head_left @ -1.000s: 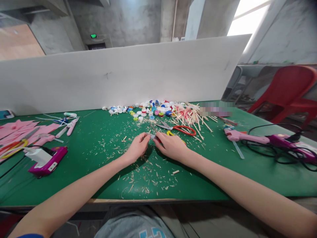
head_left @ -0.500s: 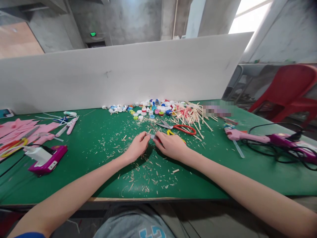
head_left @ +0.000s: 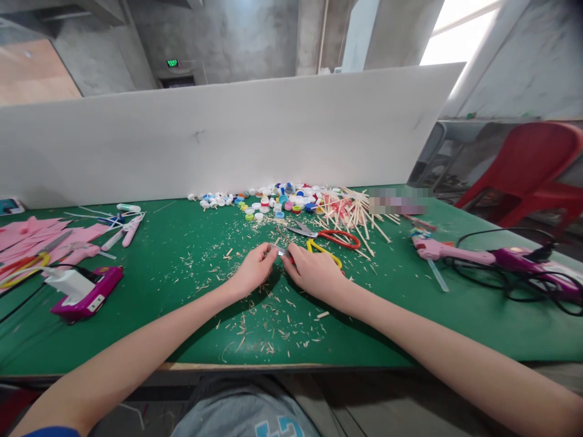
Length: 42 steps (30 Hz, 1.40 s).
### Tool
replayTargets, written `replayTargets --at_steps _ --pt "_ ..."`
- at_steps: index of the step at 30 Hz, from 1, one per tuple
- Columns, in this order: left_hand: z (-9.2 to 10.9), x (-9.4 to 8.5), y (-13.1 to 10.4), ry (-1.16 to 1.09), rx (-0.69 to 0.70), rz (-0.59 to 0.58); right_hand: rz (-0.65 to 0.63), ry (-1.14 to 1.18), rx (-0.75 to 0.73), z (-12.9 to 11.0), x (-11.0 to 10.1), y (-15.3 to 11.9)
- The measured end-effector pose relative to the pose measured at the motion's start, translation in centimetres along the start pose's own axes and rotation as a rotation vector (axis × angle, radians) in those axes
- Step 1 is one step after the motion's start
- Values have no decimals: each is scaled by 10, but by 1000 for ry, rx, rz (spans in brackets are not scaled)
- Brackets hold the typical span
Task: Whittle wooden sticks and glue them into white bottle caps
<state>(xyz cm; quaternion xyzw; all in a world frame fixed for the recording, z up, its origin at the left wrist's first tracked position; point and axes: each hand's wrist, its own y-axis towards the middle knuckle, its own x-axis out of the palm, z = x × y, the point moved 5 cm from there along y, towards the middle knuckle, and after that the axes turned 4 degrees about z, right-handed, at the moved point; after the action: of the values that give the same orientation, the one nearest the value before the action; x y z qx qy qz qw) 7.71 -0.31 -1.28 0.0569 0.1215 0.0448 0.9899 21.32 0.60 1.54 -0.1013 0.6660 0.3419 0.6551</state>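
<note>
My left hand (head_left: 255,267) and my right hand (head_left: 315,268) meet near the middle of the green table (head_left: 182,315). Between their fingertips is a small pale, shiny piece (head_left: 280,250), too small to name. Both hands are pinched closed around its ends. Just beyond my right hand lie scissors with red and yellow handles (head_left: 339,238), the blades pointing left. Thin wood shavings (head_left: 282,331) are scattered under and around the hands. Farther back, wooden sticks (head_left: 362,212) lie in a loose pile beside many coloured bottle caps (head_left: 291,197).
A white board (head_left: 204,139) stands along the back. On the left are pink sheets (head_left: 34,237), another pair of scissors and a purple power strip (head_left: 88,297). At right lie a pink glue gun (head_left: 449,250) and black cables. A red chair (head_left: 523,164) stands beyond.
My right hand has turned slightly, and more of the yellow scissor handle shows. My left hand has hardly moved.
</note>
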Motion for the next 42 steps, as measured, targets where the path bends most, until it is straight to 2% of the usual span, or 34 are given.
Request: replayTargets --at_steps 4,8,30,42 --pt "-1 4 -1 -56 -46 -83 0 -27 30 -2 0 -1" --pt "-2 5 0 -89 -61 -97 9 -47 57 -2 -1 -1" --pt "-3 1 3 -27 -15 -34 35 -78 87 -1 -2 -2" --pt "-1 0 0 -43 -60 -15 57 -73 104 -1 -3 -3"
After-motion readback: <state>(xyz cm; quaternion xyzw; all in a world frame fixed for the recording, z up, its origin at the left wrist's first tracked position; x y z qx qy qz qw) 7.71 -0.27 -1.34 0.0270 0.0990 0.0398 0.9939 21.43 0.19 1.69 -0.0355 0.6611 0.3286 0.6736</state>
